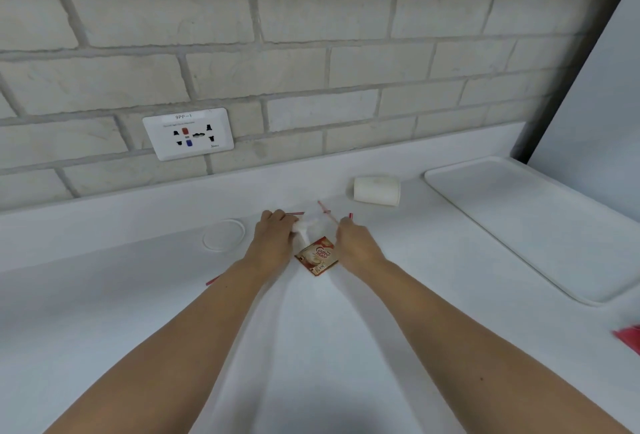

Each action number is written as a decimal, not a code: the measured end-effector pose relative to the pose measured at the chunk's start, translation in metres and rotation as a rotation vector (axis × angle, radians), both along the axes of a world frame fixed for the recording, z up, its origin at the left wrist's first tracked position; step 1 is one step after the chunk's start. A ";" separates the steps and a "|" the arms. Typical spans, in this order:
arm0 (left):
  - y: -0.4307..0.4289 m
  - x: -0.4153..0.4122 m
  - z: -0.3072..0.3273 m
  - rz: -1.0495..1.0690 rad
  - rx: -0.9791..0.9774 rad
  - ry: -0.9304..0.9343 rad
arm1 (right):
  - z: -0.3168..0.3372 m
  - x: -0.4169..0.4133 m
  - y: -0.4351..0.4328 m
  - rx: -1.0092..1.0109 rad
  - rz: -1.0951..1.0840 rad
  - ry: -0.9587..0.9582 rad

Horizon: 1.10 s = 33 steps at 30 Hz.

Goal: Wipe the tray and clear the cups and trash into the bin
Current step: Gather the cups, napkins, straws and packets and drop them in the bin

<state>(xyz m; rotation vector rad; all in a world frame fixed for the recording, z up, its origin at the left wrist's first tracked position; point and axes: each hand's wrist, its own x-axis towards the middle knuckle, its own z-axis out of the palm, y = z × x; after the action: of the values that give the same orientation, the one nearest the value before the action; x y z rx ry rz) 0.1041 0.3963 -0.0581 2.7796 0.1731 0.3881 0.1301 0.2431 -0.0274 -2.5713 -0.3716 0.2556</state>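
My left hand grips a crumpled white tissue and a red-and-white striped stick on the white counter. My right hand pinches another thin striped stick that points up and to the left. Between the two hands lies a brown creamer sachet. A white paper cup lies on its side behind my right hand, near the wall. The white tray sits at the right of the counter with nothing on it.
A round white lid or ring lies left of my left hand. One more striped stick shows by my left forearm. A red object pokes in at the right edge. A socket plate is on the brick wall.
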 end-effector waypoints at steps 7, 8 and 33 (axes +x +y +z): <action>-0.014 0.000 0.040 0.066 -0.362 -0.277 | -0.009 0.019 -0.005 -0.089 -0.102 0.064; -0.015 -0.002 0.046 0.077 -0.414 -0.311 | -0.009 0.019 -0.003 -0.105 -0.106 0.076; -0.092 -0.042 0.065 0.040 -0.735 -0.307 | 0.002 -0.039 -0.116 -0.042 -0.062 0.206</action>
<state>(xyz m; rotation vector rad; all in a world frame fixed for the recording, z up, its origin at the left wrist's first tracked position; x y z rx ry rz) 0.0622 0.3042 0.0071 1.9732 0.2390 0.6096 0.0914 0.1272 -0.0251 -2.5618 -0.2119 0.5050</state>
